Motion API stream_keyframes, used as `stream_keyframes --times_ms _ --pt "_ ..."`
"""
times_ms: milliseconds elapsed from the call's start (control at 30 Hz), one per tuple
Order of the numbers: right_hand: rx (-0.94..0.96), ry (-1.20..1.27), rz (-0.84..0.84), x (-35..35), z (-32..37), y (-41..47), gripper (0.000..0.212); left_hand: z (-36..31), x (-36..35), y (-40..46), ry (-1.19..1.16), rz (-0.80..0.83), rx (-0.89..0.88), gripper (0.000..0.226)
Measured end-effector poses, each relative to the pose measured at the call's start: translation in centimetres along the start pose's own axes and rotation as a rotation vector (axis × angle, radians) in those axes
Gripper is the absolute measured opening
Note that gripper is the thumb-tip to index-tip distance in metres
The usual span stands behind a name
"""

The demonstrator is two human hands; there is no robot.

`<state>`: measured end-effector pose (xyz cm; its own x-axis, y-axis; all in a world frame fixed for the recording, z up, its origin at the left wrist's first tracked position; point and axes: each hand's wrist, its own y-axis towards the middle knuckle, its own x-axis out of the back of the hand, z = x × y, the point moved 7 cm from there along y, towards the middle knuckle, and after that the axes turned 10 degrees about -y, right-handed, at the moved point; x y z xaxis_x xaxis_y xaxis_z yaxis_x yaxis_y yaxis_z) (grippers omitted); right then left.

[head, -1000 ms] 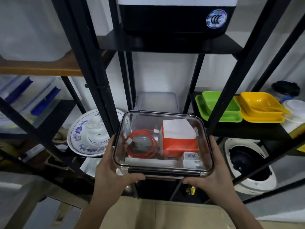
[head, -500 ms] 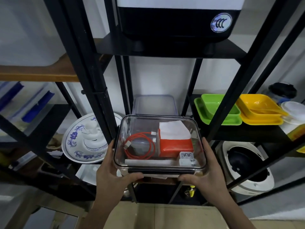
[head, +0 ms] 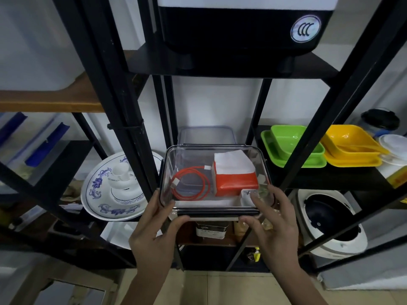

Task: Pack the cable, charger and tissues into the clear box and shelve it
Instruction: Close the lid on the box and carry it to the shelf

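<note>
The clear box (head: 187, 158) with its black-rimmed lid on lies level between the black shelf posts, at the middle shelf. Through the lid I see a coiled red cable (head: 189, 186) on the left, an orange and white tissue pack (head: 235, 180) in the middle, and a white charger (head: 247, 197) at the front right. My left hand (head: 154, 235) grips the front left corner, thumb under the front edge. My right hand (head: 278, 227) holds the front right corner, its slightly blurred fingers lying over the lid.
Another clear container (head: 206, 135) stands right behind the box. A blue and white plate (head: 99, 191) sits to the left, green trays (head: 290, 149) and yellow trays (head: 350, 146) to the right. A black appliance (head: 237, 29) fills the shelf above, a white cooker (head: 330, 225) sits lower right.
The box has moved away from me and deeper between the shelf posts. Both hands have slid back from its sides to its front corners.
</note>
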<state>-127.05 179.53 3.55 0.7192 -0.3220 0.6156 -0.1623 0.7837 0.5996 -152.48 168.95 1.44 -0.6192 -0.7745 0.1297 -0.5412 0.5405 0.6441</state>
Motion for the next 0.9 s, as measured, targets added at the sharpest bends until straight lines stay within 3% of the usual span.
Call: stream_keyframes --times_ms 233,367,567,900 --pt "0.144 -0.321 -0.069 -0.5 1.1 1.1 0.039 -1.8 -1.6 2.0 0.254 0.065 -0.234 0.022" --pt "0.234 -0.308 -0.037 -1.5 2.1 2.5 0.027 -2.7 -3.2 3.4 0.377 0.18 -0.307 0.02" --pt "0.237 -0.261 0.072 -3.1 2.4 5.6 0.023 -2.2 -5.4 6.2 0.483 0.323 -0.329 0.028" --pt "0.17 -0.338 0.207 -4.4 2.8 9.8 0.022 -2.2 -8.6 9.4 0.63 0.532 -0.249 0.059"
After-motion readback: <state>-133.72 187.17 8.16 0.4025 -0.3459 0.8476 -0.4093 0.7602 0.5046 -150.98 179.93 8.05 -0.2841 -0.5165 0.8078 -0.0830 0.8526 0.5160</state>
